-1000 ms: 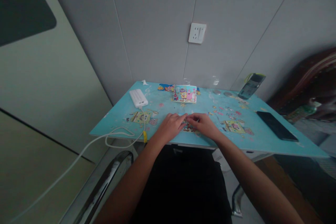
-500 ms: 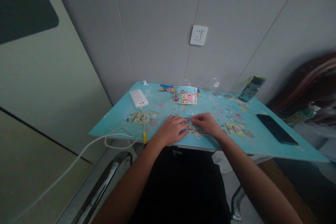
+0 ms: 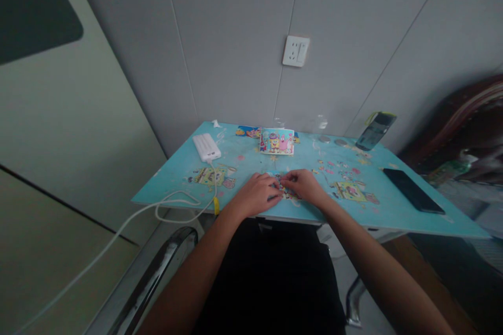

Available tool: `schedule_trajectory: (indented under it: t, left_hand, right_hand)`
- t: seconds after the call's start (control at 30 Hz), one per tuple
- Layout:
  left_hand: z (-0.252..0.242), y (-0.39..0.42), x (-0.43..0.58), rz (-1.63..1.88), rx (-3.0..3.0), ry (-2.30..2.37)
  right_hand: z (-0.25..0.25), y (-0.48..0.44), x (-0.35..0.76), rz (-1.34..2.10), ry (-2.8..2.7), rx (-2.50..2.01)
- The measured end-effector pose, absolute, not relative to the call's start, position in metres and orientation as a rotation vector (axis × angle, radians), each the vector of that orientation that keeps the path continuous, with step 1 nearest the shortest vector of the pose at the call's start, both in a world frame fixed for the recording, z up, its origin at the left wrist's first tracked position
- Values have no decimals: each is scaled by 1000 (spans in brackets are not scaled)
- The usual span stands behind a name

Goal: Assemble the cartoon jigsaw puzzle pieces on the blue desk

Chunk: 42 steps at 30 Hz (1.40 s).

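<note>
A small sheet with a colourful printed picture point(image 3: 290, 195) lies near the table's front edge, partly hidden under both hands. My left hand point(image 3: 259, 192) rests on its left side, fingers laid out over it towards the right. Over the right part of the sheet, my right hand point(image 3: 304, 186) has thumb and fingertips drawn together in a pinch, close to my left fingertips. Whatever the pinch holds is too small and covered to make out. Behind the hands stands a cartoon picture card point(image 3: 277, 142), leaning slightly back.
The blue table point(image 3: 243, 159) bears printed cartoon figures. On its left are a white power bank point(image 3: 206, 147) and a white cable point(image 3: 178, 200) running off the front edge. A black phone point(image 3: 412, 190) lies at right, a tilted water bottle point(image 3: 376, 131) behind it. The wall point(image 3: 236, 36) closes off the back.
My right hand has shifted slightly left, nearer my left fingertips. My left hand stays on the sheet almost unmoved. The whole view has shifted a little.
</note>
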<state>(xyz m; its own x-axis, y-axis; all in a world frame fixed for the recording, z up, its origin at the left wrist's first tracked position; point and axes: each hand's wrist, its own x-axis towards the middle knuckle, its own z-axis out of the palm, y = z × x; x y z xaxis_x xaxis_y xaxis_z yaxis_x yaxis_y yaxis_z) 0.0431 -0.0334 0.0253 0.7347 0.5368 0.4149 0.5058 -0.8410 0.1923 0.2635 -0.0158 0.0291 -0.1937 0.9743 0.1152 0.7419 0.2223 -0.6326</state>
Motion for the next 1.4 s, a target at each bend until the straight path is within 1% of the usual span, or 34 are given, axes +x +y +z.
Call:
schedule_trajectory:
  t: [0.2, 0.37, 0.57, 0.77, 1.07, 1.4]
  left_hand:
    - [25, -34, 43, 726, 2884, 877]
    - [26, -35, 44, 760, 2869, 828]
    - [28, -35, 43, 756, 2834, 805]
    - [29, -36, 44, 746, 2828, 803]
    - [29, -36, 45, 734, 2834, 808]
    - [25, -31, 46, 736, 2848, 804]
  right_hand:
    - [26, -17, 263, 270, -2123, -1560]
    - [36, -20, 267, 212, -2000, -1462]
    - [35, -11, 307, 106, -1763, -1528]
    - [20, -10, 323, 148, -1717, -1623]
    - [21, -19, 302, 106, -1934, -1434]
    - [20, -20, 298, 156, -2218, -1213]
